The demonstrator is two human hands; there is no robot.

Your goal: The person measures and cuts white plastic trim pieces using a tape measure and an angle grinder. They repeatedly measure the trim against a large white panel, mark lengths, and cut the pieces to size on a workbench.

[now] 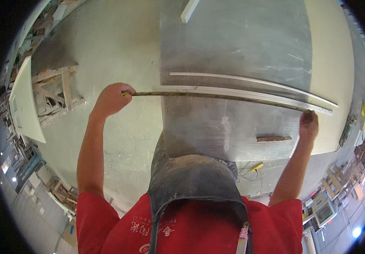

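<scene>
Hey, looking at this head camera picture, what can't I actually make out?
In the head view:
- Left hand: its palm is hidden by its own back and fingers.
- Right hand: in shadow and small, so finger placement is unclear.
- Long thin strip: any fine markings are too small to tell.
- White bar: cut off by the upper edge.
- Dark apron: cut off by the lower edge.

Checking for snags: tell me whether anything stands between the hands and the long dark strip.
Nothing visible does. The left hand grips one end of the long dark strip, and the right hand is at its other end. The nearest white strip lies along its far side, not between it and the hands.
</scene>
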